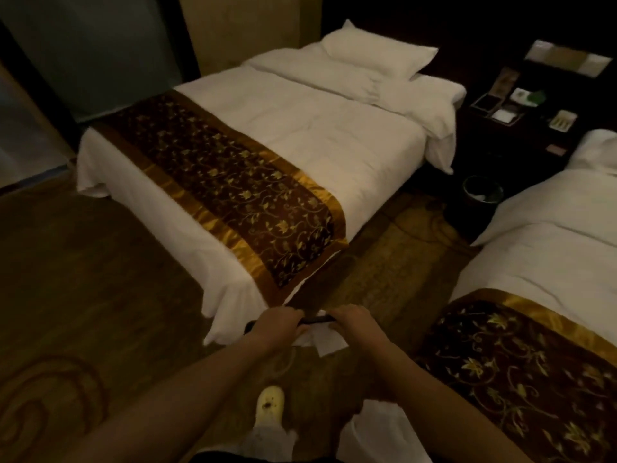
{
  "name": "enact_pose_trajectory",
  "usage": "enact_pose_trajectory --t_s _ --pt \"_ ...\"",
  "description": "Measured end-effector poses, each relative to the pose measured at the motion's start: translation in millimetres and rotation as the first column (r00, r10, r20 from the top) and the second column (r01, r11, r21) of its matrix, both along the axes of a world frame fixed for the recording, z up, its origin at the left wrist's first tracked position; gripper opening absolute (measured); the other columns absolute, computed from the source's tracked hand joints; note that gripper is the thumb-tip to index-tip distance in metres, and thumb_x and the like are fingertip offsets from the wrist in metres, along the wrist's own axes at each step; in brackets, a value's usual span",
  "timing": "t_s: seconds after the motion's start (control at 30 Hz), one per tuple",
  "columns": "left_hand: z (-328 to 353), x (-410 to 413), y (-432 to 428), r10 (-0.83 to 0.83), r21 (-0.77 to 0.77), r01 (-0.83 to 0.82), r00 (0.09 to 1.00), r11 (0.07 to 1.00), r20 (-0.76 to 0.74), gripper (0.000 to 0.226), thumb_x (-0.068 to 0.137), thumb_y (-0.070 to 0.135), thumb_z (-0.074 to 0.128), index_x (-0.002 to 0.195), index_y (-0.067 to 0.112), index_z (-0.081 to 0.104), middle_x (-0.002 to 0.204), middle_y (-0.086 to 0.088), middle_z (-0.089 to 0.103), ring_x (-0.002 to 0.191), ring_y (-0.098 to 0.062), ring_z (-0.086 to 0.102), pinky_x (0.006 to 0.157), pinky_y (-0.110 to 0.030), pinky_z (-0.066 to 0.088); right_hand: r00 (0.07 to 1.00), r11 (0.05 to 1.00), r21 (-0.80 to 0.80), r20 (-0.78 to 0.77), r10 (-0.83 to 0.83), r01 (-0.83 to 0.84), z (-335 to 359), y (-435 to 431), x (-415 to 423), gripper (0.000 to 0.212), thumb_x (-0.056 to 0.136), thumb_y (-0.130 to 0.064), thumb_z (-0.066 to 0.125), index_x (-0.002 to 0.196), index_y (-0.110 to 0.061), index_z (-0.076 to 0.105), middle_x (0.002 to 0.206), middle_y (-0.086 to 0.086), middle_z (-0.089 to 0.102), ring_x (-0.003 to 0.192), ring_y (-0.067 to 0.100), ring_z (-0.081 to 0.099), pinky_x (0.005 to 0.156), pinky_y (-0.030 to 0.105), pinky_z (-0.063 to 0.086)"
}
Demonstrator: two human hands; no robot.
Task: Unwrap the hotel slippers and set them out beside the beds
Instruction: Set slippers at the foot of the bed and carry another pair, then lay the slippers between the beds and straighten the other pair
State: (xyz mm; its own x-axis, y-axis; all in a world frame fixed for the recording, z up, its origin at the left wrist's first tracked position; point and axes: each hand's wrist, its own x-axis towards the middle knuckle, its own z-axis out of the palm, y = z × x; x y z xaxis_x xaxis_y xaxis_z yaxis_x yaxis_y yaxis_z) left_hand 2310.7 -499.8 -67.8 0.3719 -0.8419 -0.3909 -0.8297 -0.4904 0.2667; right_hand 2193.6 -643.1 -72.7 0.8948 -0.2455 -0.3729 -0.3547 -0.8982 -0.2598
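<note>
My left hand [278, 324] and my right hand [355, 320] are side by side at the foot corner of the left bed [300, 135]. Both grip a thin dark slipper pack [315, 319] with a white wrapper [329, 342] hanging below it. The pack is mostly hidden by my fingers, so the slippers inside cannot be made out. The right bed [547, 235] stands close on my right. Both beds carry brown and gold runners [233, 182].
A carpeted aisle [394, 248] runs between the beds to a dark bin [482, 193] and a nightstand [521, 115] holding small items. My own foot in a pale shoe [268, 404] is on the carpet below. White plastic [377, 429] hangs by my right forearm.
</note>
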Motion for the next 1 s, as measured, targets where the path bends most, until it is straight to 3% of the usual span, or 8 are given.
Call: enact_pose_trajectory --t_s 0.23,0.5,0.63,0.73,0.8,0.87,0.93,1.0 --pt "4 76 -112 -0.247 0.034 0.25 0.965 0.968 -0.086 0.028 0.097 0.033 0.038 0.103 0.013 0.057 0.098 -0.009 0.062 0.079 -0.019 0.054 0.067 -0.032 0.042 0.989 0.989 -0.023 0.001 -0.148 0.148 0 -83 42 0.029 0.095 -0.022 0.044 0.122 -0.019 0.054 0.119 0.005 0.06 0.112 0.026 0.053 0.09 0.036 0.039" --pt "-10 98 -255 -0.371 0.072 0.386 0.914 0.92 -0.164 0.034 0.096 0.037 0.04 0.102 0.009 0.058 0.101 -0.012 0.063 0.089 -0.029 0.06 0.069 -0.037 0.046 0.973 0.97 -0.109 -0.058 -0.222 0.215 -14 -204 52 0.03 0.094 -0.017 0.044 0.122 -0.017 0.053 0.117 0.008 0.06 0.109 0.029 0.055 0.088 0.038 0.041" --pt "-33 108 -332 -0.312 0.092 0.349 0.907 0.933 -0.283 0.031 0.095 0.035 0.045 0.105 0.01 0.061 0.105 -0.014 0.065 0.092 -0.029 0.061 0.07 -0.035 0.045 0.983 0.974 -0.182 -0.096 -0.154 0.135 -29 -281 67 0.03 0.092 -0.013 0.047 0.122 -0.017 0.053 0.118 0.008 0.059 0.108 0.029 0.055 0.087 0.038 0.042" --pt "-42 111 -388 -0.221 0.065 0.279 0.864 0.958 -0.453 0.038 0.094 0.026 0.049 0.13 0.016 0.053 0.129 -0.01 0.059 0.116 -0.025 0.055 0.09 -0.031 0.043 0.985 0.972 -0.23 -0.144 -0.093 0.058 -33 -332 77 0.033 0.092 -0.013 0.047 0.125 -0.017 0.05 0.12 0.008 0.059 0.11 0.03 0.054 0.09 0.039 0.041" --pt "-45 108 -418 -0.155 0.069 0.231 0.818 0.971 -0.554 0.042 0.095 0.025 0.049 0.136 0.017 0.047 0.134 -0.009 0.056 0.121 -0.025 0.052 0.094 -0.03 0.042 0.985 0.964 -0.265 -0.162 -0.057 0.012 -33 -360 82 0.037 0.093 -0.014 0.047 0.13 -0.02 0.047 0.123 0.006 0.058 0.114 0.028 0.052 0.095 0.039 0.038" --pt "-53 106 -443 -0.071 0.086 0.154 0.793 0.984 -0.606 0.038 0.095 0.024 0.048 0.131 0.012 0.051 0.127 -0.016 0.059 0.114 -0.029 0.056 0.082 -0.027 0.043 0.988 0.949 -0.312 -0.155 -0.008 -0.041 -32 -385 90 0.039 0.092 -0.013 0.047 0.13 -0.021 0.048 0.124 0.004 0.058 0.116 0.027 0.049 0.101 0.041 0.033" --pt "-67 107 -467 0.024 0.105 0.06 0.752 0.993 -0.658 0.032 0.096 0.021 0.047 0.12 0.002 0.056 0.119 -0.028 0.059 0.091 -0.029 0.06 0.063 -0.022 0.04 0.991 0.928 -0.363 -0.131 0.037 -0.083 -34 -409 101 0.038 0.09 -0.01 0.048 0.126 -0.021 0.053 0.125 0.004 0.059 0.122 0.027 0.045 0.111 0.048 0.022" --pt "-89 110 -494 0.16 0.144 -0.078 0.66 0.986 -0.734 0.03 0.097 0.019 0.045 0.118 0.0 0.056 0.112 -0.028 0.06 0.072 -0.017 0.053 0.057 -0.021 0.038 0.993 0.891 -0.444 -0.11 0.052 -0.096 -45 -435 112 0.038 0.088 -0.009 0.051 0.124 -0.021 0.055 0.132 0.005 0.055 0.132 0.027 0.037 0.116 0.055 0.007"
